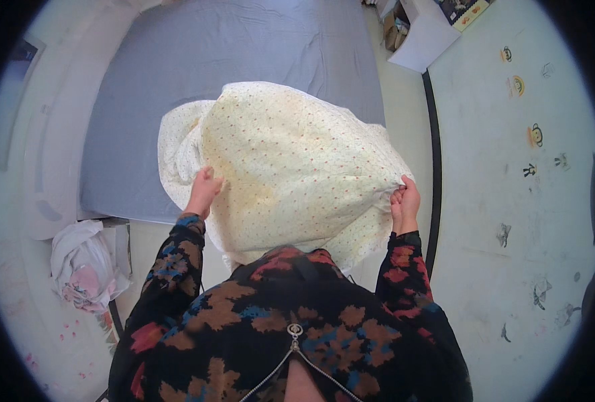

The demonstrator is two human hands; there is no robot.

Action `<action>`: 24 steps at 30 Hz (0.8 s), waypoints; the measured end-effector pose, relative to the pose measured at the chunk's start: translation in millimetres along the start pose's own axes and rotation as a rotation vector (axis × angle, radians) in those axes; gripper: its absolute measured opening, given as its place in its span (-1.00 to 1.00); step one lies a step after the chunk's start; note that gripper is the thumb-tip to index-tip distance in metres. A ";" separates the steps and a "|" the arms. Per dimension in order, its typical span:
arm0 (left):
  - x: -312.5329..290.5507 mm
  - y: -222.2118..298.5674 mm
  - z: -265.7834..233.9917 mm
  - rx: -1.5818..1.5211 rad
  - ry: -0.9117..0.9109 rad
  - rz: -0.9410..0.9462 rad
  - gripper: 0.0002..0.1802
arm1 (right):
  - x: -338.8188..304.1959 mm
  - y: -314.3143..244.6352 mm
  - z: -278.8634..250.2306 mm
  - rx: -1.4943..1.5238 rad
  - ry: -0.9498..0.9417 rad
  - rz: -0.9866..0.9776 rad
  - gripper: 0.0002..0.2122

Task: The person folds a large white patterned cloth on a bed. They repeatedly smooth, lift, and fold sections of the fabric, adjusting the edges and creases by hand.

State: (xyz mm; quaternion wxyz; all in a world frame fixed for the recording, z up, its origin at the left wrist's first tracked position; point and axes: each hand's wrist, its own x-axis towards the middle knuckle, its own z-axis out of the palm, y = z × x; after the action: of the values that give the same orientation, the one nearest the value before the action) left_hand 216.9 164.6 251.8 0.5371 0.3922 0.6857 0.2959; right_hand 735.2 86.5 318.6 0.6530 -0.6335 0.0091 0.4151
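Note:
A cream bed cover (297,154) with small red and dark dots is spread in front of me, partly on the bed and partly hanging over its near edge. On its right side my right hand (406,204) is closed around a gathered edge, and creases fan out from that grip. My left hand (203,194) is at the left part of the cover with its fingers curled together, pinching the fabric. Beyond the left hand, a bunched part of the cover lies folded on the bed. The cover's lowest part is hidden behind my body.
The bed (244,47) has a grey sheet and a pale headboard (59,134) on the left. A white bundle (86,261) sits at the lower left. At the right stand a wall with stickers (535,134) and a white cabinet (421,33) holding things.

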 end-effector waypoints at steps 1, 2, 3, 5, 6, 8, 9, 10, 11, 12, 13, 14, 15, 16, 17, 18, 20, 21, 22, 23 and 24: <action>-3.5 -26.7 5.4 -0.036 -0.002 -0.107 -0.22 | 2.6 6.0 -10.7 0.003 0.086 0.043 -0.72; -5.2 -47.5 12.2 0.030 -0.001 -0.086 -0.22 | 7.5 7.2 -21.6 0.011 0.037 0.044 -0.71; 13.9 -63.1 12.1 0.073 -0.006 -0.071 -0.23 | 14.1 9.0 -20.9 0.003 0.051 0.041 -0.71; 28.8 -81.6 17.2 0.199 0.040 -0.092 -0.22 | 20.6 8.1 -26.6 0.009 0.052 0.050 -0.70; 44.7 -88.3 17.0 0.266 0.048 0.065 -0.22 | 24.0 8.4 -26.0 0.006 0.059 0.055 -0.69; 71.3 -97.1 18.2 0.246 0.078 0.364 -0.21 | 28.1 9.7 -22.9 0.009 0.069 0.068 -0.69; 80.9 -100.1 20.2 -0.015 -0.042 0.249 -0.22 | 29.2 10.2 -21.8 0.016 0.072 0.079 -0.69; 92.7 -103.4 20.8 0.096 -0.036 0.132 -0.24 | 30.5 12.0 -19.4 0.026 0.066 0.087 -0.69; 100.6 -103.4 19.4 0.190 -0.048 0.028 -0.25 | 31.2 11.6 -19.0 0.022 0.072 0.105 -0.69; 105.2 -104.8 21.1 0.275 -0.040 -0.118 -0.26 | 31.7 12.6 -17.3 0.025 0.057 0.112 -0.68; 104.9 -104.7 25.6 0.259 -0.115 -0.122 -0.40 | 32.1 11.3 -17.5 0.030 0.041 0.118 -0.67; 102.2 -103.8 31.5 0.215 -0.188 -0.072 -0.46 | 31.2 11.0 -17.2 0.034 0.054 0.125 -0.65; 97.8 -100.2 38.6 0.158 -0.253 -0.047 -0.53 | 30.6 9.2 -17.7 0.016 0.010 0.137 -0.65; 91.5 -94.2 45.6 0.124 -0.303 -0.056 -0.59 | 28.2 7.3 -18.1 0.003 -0.011 0.150 -0.66; 80.9 -85.9 54.5 0.108 -0.319 -0.015 -0.66 | 25.9 4.9 -18.5 -0.004 -0.038 0.163 -0.66; 65.0 -77.5 63.9 0.113 -0.324 -0.010 -0.72 | 21.6 2.8 -20.0 -0.073 -0.060 0.101 -0.67; 35.8 -57.5 77.9 0.076 -0.366 -0.010 -0.79 | 12.6 2.1 -22.7 -0.215 -0.075 -0.029 -0.70; 22.7 -47.1 82.2 0.035 -0.401 -0.012 -0.81 | 8.1 4.1 -23.6 -0.281 -0.095 -0.074 -0.69; 10.9 -37.1 85.9 -0.019 -0.442 -0.015 -0.83 | 5.1 6.9 -24.8 -0.347 -0.095 -0.126 -0.69; -1.1 -28.6 87.2 -0.018 -0.471 -0.021 -0.84 | 2.4 10.1 -26.4 -0.396 -0.119 -0.179 -0.68; -10.2 -21.5 88.3 -0.007 -0.492 -0.030 -0.84 | 0.7 14.1 -28.1 -0.517 -0.085 -0.237 -0.68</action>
State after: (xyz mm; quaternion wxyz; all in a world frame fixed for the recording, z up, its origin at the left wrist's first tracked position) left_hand 298.9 143.3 217.3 0.6938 0.4403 0.5387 0.1859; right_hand 742.2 61.4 301.1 0.5136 -0.7575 -0.1984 0.3508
